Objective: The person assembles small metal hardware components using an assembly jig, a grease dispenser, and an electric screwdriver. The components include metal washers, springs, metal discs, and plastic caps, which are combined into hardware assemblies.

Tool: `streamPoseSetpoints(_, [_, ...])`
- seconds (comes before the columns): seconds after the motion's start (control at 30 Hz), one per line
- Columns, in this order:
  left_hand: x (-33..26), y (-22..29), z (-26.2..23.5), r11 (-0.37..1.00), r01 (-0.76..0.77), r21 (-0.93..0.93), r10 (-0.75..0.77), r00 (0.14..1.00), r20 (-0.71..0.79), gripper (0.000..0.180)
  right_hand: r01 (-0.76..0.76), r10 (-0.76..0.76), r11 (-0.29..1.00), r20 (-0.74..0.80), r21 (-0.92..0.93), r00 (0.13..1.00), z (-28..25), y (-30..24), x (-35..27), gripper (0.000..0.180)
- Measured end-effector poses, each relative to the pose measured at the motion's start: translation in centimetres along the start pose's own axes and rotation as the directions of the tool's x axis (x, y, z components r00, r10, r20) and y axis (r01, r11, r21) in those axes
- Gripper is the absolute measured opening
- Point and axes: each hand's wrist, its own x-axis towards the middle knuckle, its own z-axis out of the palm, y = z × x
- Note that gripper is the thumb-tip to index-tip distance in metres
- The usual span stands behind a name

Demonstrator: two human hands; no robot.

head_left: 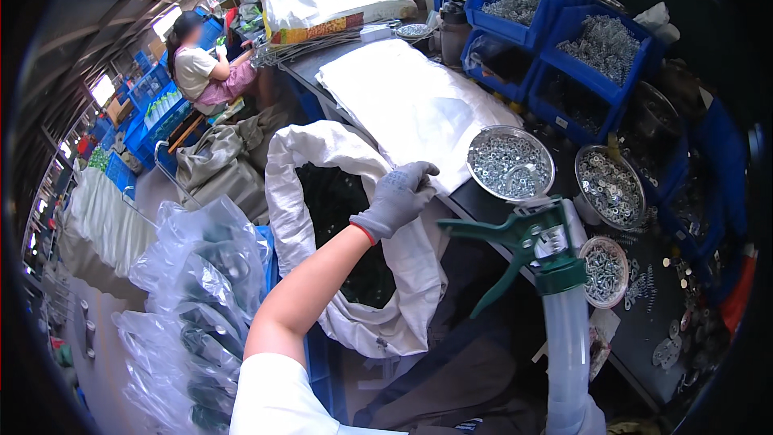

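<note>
My left hand [398,196], in a grey glove with a red cuff, is above the near edge of a white cloth on the bench. Its fingers are curled together; whatever they may hold is hidden. Below it is the rolled rim of an open white woven sack [291,217] with dark contents. To the right a hand-pump gun [568,330] stands upright, with a green trigger, green collar and clear tube. At the tube's lower end, cut by the picture's edge, a pale grey shape looks like my right hand [594,419] wrapped round it; its fingers are mostly hidden.
The folded white cloth [411,105] lies on the dark bench. Metal bowls [510,164] hold washers and screws; blue bins [600,48] hold springs. Clear bags [197,298] with green parts stand at my left. Farther back a person [197,68] sits beside blue crates.
</note>
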Motion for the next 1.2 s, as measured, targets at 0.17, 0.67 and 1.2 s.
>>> streamPoseSetpoints(0.17, [0.5, 1.5, -0.5, 0.990, 0.077, 0.116, -0.084, 0.995, 0.056, 0.022, 0.058, -0.050, 0.990, 0.066, -0.126, 0.997, 0.5, 1.0, 1.7, 0.067])
streamPoseSetpoints(0.67, [2.7, 0.7, -3.0, 0.982, 0.035, 0.187, -0.046, 0.997, 0.056, 0.023, 0.032, -0.015, 0.994, 0.165, -0.103, 0.986, 2.6, -0.5, 5.4, 0.073])
streamPoseSetpoints(1.2, [11.6, 1.8, -10.4, 0.978, 0.200, -0.063, -0.209, 0.948, -0.241, 0.029, 0.010, 0.002, 0.998, 0.183, -0.064, 0.983, 3.5, -0.5, 5.4, 0.072])
